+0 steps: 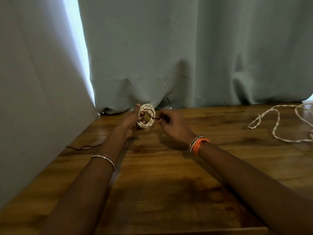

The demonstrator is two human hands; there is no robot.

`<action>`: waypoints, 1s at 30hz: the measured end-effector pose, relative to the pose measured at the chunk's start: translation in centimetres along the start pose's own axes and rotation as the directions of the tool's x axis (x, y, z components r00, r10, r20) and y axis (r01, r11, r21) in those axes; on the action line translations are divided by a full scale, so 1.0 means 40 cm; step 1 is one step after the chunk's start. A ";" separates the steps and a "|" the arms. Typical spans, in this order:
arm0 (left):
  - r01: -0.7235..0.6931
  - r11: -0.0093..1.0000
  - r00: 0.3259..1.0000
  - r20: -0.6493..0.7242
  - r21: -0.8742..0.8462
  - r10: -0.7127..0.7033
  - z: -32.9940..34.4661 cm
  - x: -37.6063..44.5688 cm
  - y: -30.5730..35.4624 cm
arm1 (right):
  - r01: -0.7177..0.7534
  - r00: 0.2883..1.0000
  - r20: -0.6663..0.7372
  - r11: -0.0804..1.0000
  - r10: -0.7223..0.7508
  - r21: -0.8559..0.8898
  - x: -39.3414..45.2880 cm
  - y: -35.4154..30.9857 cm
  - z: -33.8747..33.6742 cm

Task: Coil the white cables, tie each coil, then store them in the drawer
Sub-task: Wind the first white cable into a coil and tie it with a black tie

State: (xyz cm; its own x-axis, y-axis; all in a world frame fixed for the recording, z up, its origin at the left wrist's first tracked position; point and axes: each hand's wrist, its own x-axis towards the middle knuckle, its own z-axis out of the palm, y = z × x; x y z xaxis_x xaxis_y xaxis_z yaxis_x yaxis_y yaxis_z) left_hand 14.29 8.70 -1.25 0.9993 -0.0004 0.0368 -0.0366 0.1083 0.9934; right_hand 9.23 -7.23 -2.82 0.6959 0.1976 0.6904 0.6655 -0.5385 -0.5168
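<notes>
Nearby, loose white cable (pixel 277 122) beside curtain (pixel 186 56).

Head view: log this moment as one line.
step: tying coil | left hand: holds white cable coil | right hand: pinches dark tie string | loose white cable: uncoiled on wooden table
</notes>
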 end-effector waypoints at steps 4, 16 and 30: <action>-0.068 0.997 0.993 -0.090 0.026 0.070 0.033 0.016 -0.024 | -0.117 0.993 0.038 0.990 0.115 0.076 0.014 0.014 0.009; -0.089 0.993 0.992 -0.089 0.072 0.095 0.041 0.011 -0.043 | -0.422 0.899 0.093 0.787 0.429 0.450 0.042 -0.007 -0.026; -0.083 0.990 0.990 -0.108 0.118 0.096 0.031 0.002 -0.042 | 0.124 0.989 0.131 0.889 -0.074 -0.440 -0.006 0.016 -0.012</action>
State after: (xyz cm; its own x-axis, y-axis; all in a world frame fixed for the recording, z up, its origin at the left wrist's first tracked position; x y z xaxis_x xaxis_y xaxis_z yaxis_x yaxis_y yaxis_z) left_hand 14.42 7.29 -2.78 0.9858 0.1173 0.1200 -0.1196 -0.0103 0.9928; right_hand 9.34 -8.04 -3.08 0.6743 0.3420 0.6545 0.5596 -0.8150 -0.1507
